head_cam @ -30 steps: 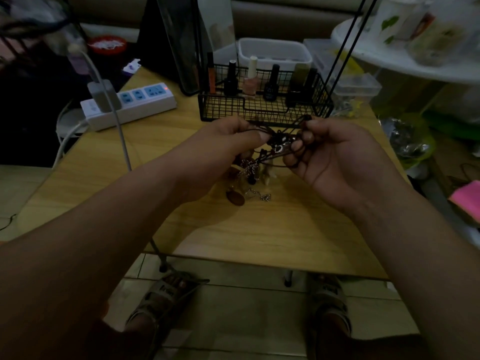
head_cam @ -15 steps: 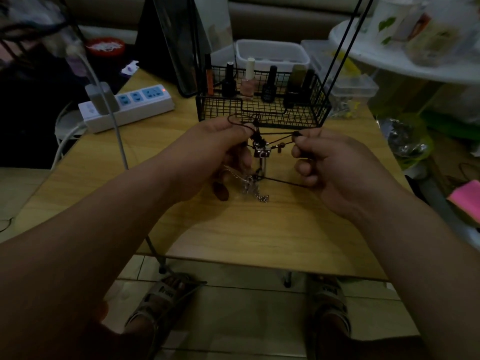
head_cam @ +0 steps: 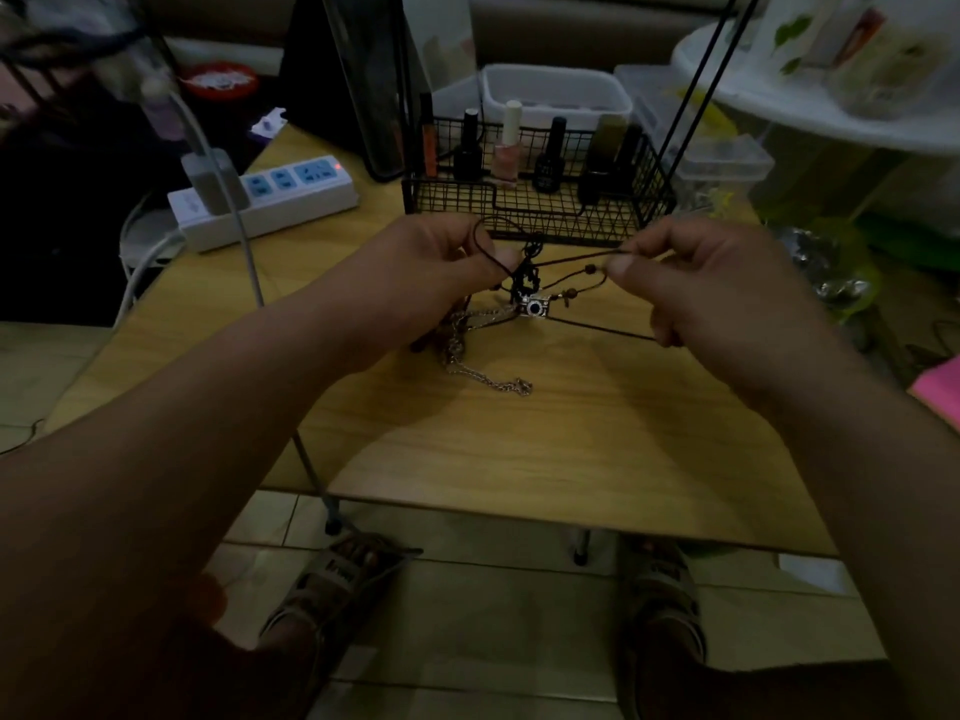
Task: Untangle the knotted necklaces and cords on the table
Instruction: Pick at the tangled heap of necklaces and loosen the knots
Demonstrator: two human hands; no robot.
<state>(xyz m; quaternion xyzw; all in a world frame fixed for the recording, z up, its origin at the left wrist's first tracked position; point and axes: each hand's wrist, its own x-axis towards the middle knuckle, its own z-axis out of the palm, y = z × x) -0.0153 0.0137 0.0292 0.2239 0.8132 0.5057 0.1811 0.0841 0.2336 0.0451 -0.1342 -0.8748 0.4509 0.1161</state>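
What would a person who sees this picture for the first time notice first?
The left hand and the right hand, in the middle, each pinch dark cords stretched between them above the wooden table. In the tangle there hangs a small camera-shaped charm, and a silver chain trails down onto the table. Behind stands a black wire basket with nail polish bottles.

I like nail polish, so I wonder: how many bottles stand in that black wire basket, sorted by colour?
Black bottles: 2
Pink bottle, white cap: 1
Orange tube: 1
Olive bottle: 1
Total: 5 plainly seen in the wire basket; its dim right end may hide another.
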